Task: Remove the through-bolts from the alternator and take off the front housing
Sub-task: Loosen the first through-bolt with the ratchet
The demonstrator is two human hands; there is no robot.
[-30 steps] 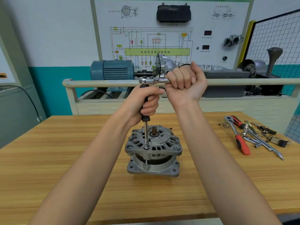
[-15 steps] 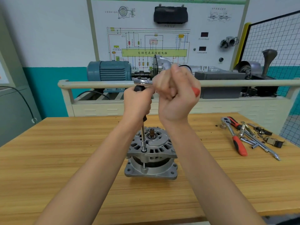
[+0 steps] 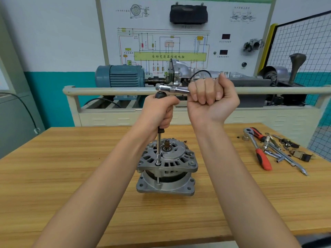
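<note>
A grey alternator (image 3: 167,166) stands upright on the wooden table (image 3: 71,176), its front housing (image 3: 179,156) on top. A long extension bar (image 3: 158,147) with a socket sits on a through-bolt (image 3: 158,179) at the housing's left lug. My left hand (image 3: 159,111) grips the bar's black handle, holding it vertical. A chrome ratchet (image 3: 170,88) is fitted on the handle's top. My right hand (image 3: 212,97) is closed around the ratchet's handle, which points right. The bolt's shank shows between the two housings.
At the right of the table lie a red-handled ratchet (image 3: 259,153), sockets, extension bars (image 3: 286,158) and small loose parts. Behind the table stands a training bench with a rail (image 3: 107,90), a blue motor (image 3: 120,76) and a wiring panel.
My right hand swung the ratchet handle toward me and then back out to the right. My left hand kept hold of the extension bar on the same bolt.
</note>
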